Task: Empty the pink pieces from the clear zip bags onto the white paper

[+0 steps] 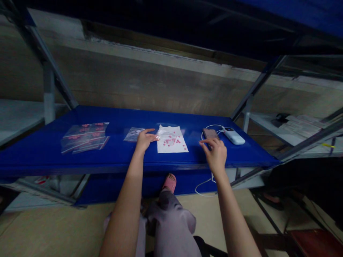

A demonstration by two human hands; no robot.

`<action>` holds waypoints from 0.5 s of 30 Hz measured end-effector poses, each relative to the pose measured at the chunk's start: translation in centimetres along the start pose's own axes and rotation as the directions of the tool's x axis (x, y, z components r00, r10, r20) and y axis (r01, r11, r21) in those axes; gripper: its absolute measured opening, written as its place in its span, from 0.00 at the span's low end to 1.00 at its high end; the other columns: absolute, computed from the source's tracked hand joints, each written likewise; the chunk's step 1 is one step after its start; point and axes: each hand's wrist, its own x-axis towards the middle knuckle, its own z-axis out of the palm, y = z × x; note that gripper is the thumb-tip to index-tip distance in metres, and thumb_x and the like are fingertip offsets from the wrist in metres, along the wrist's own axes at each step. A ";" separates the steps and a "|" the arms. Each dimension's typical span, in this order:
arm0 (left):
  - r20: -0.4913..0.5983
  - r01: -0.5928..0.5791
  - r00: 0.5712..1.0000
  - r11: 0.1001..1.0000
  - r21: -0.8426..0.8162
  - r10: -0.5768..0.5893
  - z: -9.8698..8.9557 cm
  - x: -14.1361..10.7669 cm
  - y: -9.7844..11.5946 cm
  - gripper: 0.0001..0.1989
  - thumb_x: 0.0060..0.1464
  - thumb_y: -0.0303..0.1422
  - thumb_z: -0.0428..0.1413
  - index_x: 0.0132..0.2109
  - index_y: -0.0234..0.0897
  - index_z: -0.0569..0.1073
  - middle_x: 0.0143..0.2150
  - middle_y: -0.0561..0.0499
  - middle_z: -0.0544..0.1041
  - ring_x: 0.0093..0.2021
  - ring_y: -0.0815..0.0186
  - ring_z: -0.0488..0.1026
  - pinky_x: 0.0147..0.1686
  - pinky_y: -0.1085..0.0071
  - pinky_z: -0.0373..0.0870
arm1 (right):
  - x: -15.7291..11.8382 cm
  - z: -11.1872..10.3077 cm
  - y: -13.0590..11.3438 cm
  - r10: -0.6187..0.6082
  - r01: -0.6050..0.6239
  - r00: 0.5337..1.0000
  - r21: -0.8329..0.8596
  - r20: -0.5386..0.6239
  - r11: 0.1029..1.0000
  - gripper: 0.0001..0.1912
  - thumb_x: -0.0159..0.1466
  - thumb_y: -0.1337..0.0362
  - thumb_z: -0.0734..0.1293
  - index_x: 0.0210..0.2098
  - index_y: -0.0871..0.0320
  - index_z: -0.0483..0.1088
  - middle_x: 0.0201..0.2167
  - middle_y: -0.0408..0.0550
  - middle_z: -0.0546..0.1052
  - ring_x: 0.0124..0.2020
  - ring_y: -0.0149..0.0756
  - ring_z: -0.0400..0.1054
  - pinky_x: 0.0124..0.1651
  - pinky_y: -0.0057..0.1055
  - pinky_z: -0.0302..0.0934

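On the blue shelf, a white sheet [163, 146] carries scattered small pink pieces [170, 141] and what looks like a clear bag. My left hand [145, 140] is at the sheet's left edge, its fingers pinched on a clear plastic edge. Beside it, to the left, lie empty-looking clear bags [132, 134]. My right hand [216, 154] hovers in front of a phone [210, 133], thumb and fingertips brought together; whether something tiny is between them cannot be made out. Filled clear bags with pink pieces [85, 137] overlap at the left.
A light blue power bank [234, 136] with a white cable [213, 126] sits right of the phone. Metal posts [49, 92] frame the shelf, and another blue shelf [171, 21] hangs above. Papers [302, 125] lie on a neighbouring shelf at the right.
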 end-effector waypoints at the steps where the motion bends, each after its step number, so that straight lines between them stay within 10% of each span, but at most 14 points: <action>1: -0.002 0.002 1.000 1.000 -0.002 -0.002 0.0 0.0 0.0 0.18 0.41 0.16 0.57 0.42 0.26 0.69 0.21 0.53 0.75 0.22 0.69 0.74 0.35 0.70 0.74 | -0.1 0.2 -0.9 -0.061 0.061 0.996 0.005 0.064 0.998 0.14 0.63 0.58 0.58 0.32 0.54 0.74 0.35 0.47 0.75 0.38 0.40 0.62 0.36 0.33 0.46; 15: 0.023 -0.035 0.999 0.999 -0.006 0.035 -0.2 0.1 -0.2 0.16 0.39 0.18 0.59 0.39 0.28 0.70 0.21 0.53 0.76 0.24 0.69 0.75 0.31 0.72 0.75 | -1.0 2.9 -2.7 -0.051 0.047 0.974 0.025 0.221 0.999 0.12 0.63 0.59 0.60 0.32 0.52 0.74 0.35 0.45 0.77 0.37 0.38 0.64 0.36 0.32 0.44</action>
